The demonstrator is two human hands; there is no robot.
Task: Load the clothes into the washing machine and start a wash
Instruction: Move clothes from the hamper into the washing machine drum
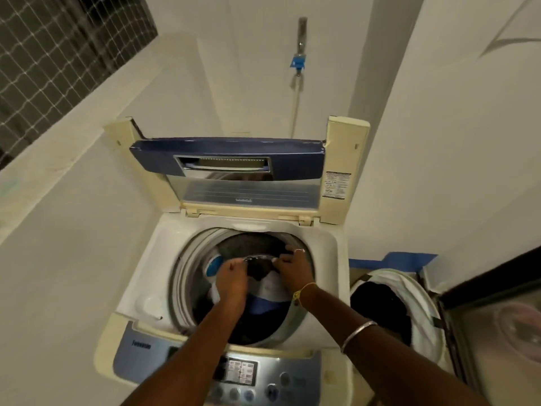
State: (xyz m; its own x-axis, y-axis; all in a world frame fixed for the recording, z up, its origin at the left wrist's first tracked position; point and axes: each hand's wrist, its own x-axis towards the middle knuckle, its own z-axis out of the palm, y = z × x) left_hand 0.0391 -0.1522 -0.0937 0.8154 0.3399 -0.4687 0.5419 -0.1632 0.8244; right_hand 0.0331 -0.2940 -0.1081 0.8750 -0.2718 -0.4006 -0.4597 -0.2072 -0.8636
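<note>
A top-loading washing machine (140, 276) stands below me with its blue-edged lid (228, 162) raised upright. Its drum (187, 268) holds dark, white and blue clothes. Both my arms reach into the drum. My left hand (232, 278) and my right hand (292, 266) each pinch an end of a dark garment (259, 269) and hold it stretched over the pile. The control panel (243, 373) with its round buttons lies at the near edge, under my forearms.
A white laundry basket (409, 291) with dark clothes inside stands to the right of the machine. Beyond it at the far right is a dark-framed door or appliance (491, 317). White walls close in on the left and behind. A hose with a blue fitting (298, 61) hangs on the back wall.
</note>
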